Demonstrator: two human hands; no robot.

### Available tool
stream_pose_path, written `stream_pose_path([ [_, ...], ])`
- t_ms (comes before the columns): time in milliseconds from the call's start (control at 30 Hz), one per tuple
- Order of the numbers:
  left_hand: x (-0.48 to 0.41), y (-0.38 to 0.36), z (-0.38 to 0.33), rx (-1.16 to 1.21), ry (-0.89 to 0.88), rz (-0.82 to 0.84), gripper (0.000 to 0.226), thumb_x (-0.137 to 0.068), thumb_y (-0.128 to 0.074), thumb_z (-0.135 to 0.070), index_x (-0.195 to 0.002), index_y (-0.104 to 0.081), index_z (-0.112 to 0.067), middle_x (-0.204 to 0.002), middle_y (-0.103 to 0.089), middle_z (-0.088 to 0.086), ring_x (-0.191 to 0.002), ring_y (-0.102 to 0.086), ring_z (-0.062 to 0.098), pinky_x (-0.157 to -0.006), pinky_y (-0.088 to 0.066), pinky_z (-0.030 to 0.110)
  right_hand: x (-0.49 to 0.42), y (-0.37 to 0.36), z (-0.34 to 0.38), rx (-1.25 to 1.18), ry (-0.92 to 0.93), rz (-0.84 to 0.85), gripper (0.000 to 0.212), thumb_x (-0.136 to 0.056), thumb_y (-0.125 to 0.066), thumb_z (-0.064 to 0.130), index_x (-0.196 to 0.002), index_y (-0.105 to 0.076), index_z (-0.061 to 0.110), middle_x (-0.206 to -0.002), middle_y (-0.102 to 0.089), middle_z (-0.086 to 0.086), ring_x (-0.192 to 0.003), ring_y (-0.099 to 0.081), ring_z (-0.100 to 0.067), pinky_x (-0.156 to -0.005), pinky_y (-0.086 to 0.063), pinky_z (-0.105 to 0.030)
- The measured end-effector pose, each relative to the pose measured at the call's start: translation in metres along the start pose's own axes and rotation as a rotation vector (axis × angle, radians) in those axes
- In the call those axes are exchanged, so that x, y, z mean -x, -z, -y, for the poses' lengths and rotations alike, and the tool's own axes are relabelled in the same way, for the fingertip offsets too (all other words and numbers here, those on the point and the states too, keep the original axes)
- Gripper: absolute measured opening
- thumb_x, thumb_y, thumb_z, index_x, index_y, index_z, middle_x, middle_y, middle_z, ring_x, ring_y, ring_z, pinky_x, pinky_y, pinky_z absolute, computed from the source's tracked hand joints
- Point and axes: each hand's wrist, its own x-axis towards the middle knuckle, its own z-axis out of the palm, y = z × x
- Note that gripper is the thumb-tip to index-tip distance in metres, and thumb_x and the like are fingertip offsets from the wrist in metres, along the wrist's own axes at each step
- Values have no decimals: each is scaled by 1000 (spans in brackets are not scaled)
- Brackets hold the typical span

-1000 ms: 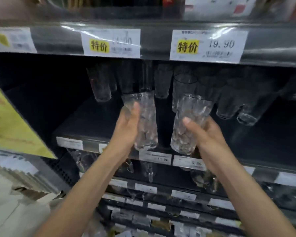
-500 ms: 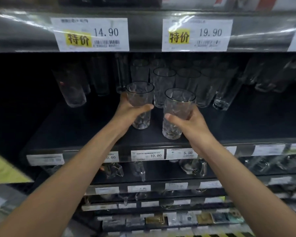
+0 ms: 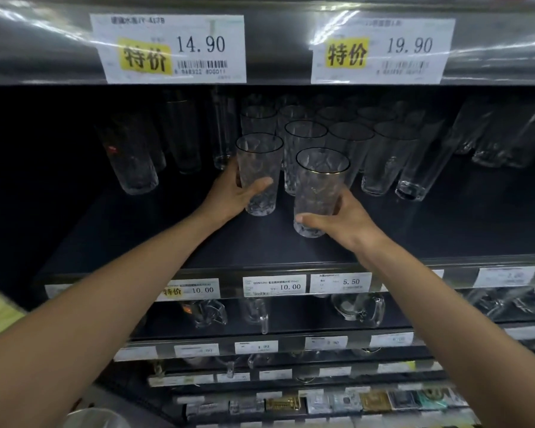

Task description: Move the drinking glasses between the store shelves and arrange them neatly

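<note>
Two clear textured glasses (image 3: pixel 320 183) (thin gold rims) — upright, gripped by hands (image 3: pixel 349 225).

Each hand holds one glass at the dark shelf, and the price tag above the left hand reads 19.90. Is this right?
No: in the head view the price tag above the left hand reads 14.90; 19.90 is on the next tag. The rest is right.

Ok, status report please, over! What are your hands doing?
Left hand grips left glass. Right hand grips right glass. Both upright at the shelf. Stocked glasses close behind them.
</note>
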Motion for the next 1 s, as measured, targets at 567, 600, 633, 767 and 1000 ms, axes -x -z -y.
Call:
stream_pose_path([
  [567,-30,-8,22,-27,9,-211,54,-80,-79,-37,-114,-40,-20,-104,-59,-7,-92,-59,2,-75,-49,14,-33,-5,-17,129,42,-28,67,-72,-88,26,-128,-50,24,-120,-65,9,-110,-62,-9,-94,-44,-22],
  [600,-30,-8,22,-19,8,-216,55,-80,-79,-37,-113,-40,-19,-102,-59,-9,-92,-60,3,-74,-49,14,-34,-5,-18,130,42,-45,70,-72,-88,28,-130,-51,22,-120,-66,9,-110,-63,-9,-96,-45,-23],
  [633,-30,-8,22,-12,11,-217,55,-80,-79,-38,-113,-40,-19,-101,-59,-10,-92,-60,2,-73,-49,14,-35,-6,-20,129,41,-58,71,-71,-88,29,-131,-52,22,-120,-66,9,-110,-63,-10,-98,-46,-25],
  [767,-31,-7,23,-8,17,-219,51,-81,-78,-39,-112,-42,-21,-99,-58,-11,-91,-59,1,-71,-48,12,-37,-5,-22,123,40,-76,67,-70,-88,30,-128,-55,22,-116,-68,9,-107,-64,-9,-96,-47,-24],
  [1000,-32,-5,25,-17,14,-216,42,-87,-73,-40,-118,-54,-19,-95,-59,-15,-85,-57,-4,-60,-43,-1,-40,-6,-25,125,47,-80,69,-69,-89,31,-128,-56,20,-119,-68,6,-108,-64,-11,-100,-49,-29],
])
